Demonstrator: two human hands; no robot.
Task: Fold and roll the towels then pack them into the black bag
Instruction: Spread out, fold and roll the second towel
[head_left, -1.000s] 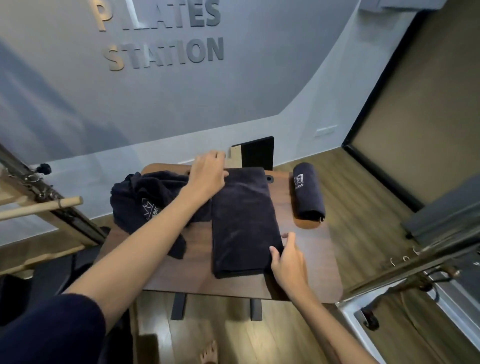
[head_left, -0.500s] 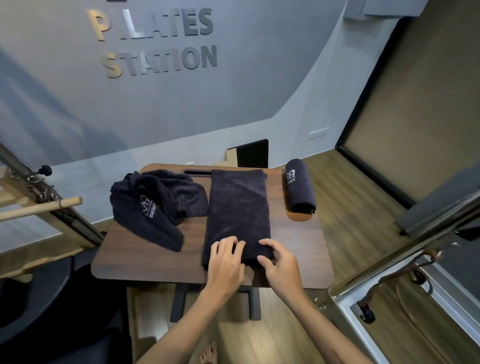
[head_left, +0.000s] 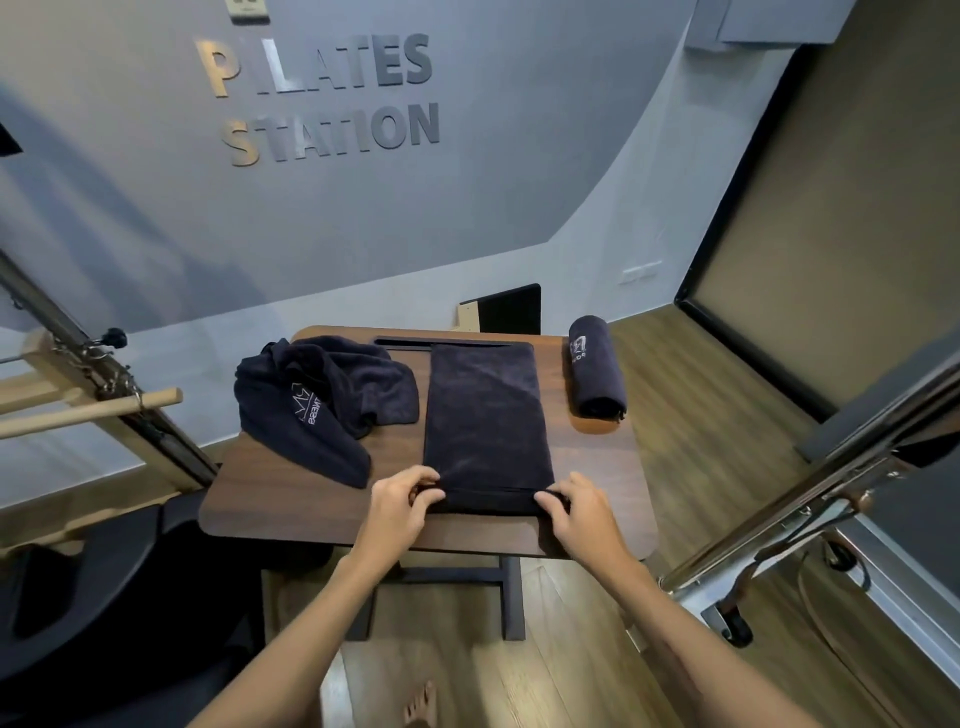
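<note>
On the table (head_left: 260, 499): folded towel (head_left: 485, 415) mid-table, crumpled towel (head_left: 317, 400) to its left, rolled towel (head_left: 595, 366) at the right edge, left hand (head_left: 402, 501) and right hand (head_left: 579, 512) at the folded towel's near corners.

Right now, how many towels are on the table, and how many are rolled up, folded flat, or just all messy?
Rolled towel: 1
Folded towel, with the left hand and right hand starting a roll at its near end: 1
Crumpled towel: 1
Total: 3 dark towels on the wooden table
</note>
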